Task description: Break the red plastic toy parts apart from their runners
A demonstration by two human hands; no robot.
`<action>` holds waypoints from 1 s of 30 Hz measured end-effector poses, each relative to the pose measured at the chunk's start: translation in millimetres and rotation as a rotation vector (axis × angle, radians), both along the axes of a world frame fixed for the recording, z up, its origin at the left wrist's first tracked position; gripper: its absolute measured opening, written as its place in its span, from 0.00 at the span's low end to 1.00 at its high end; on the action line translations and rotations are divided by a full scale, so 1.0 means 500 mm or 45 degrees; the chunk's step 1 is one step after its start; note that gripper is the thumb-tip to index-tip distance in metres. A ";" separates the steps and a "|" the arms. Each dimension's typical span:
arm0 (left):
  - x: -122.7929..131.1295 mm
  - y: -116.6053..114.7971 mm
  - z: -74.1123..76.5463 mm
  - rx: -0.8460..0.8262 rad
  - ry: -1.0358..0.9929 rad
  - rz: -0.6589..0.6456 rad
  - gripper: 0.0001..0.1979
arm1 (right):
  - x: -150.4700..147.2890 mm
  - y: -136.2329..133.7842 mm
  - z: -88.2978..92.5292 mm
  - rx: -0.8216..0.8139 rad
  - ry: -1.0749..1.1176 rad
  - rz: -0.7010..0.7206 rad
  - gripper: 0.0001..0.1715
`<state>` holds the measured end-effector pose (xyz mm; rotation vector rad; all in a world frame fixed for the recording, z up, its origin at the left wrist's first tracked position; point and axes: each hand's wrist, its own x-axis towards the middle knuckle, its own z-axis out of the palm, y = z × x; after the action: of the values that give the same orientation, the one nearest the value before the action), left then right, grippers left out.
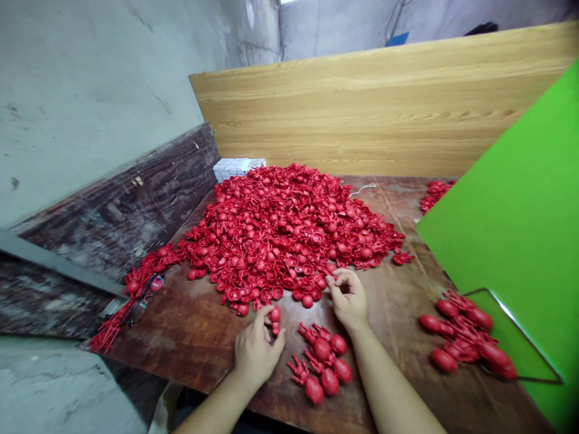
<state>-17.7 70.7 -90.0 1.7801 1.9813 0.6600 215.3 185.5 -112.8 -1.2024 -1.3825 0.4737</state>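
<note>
A big heap of small red plastic parts (289, 232) covers the middle of the brown wooden table (194, 325). My left hand (256, 349) rests near the table's front edge with its fingers closed on one red part (274, 316). My right hand (349, 301) reaches to the heap's near edge, its fingers pinched on a small red part there. Between my forearms lies a small cluster of joined red pieces with round bodies (323, 361).
More joined red pieces (465, 337) lie at the right by a green board (520, 229). A light wooden panel (384, 102) stands behind the heap. Spectacles (142, 301) and thin red strips (108, 334) lie at the left edge. A white box (237, 167) sits at the back.
</note>
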 end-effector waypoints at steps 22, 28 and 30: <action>0.002 0.001 0.003 0.056 0.111 -0.016 0.21 | -0.027 -0.013 0.022 -0.144 -0.164 0.324 0.07; 0.001 0.000 0.002 0.064 0.097 -0.016 0.21 | -0.007 -0.004 -0.005 -0.163 0.101 0.152 0.16; 0.000 0.000 0.001 0.058 0.090 -0.009 0.21 | -0.001 -0.002 -0.012 -0.169 0.207 0.083 0.18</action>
<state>-17.7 70.5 -89.5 1.8605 2.0199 0.6535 214.9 184.8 -118.6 -1.2005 -1.2688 0.7033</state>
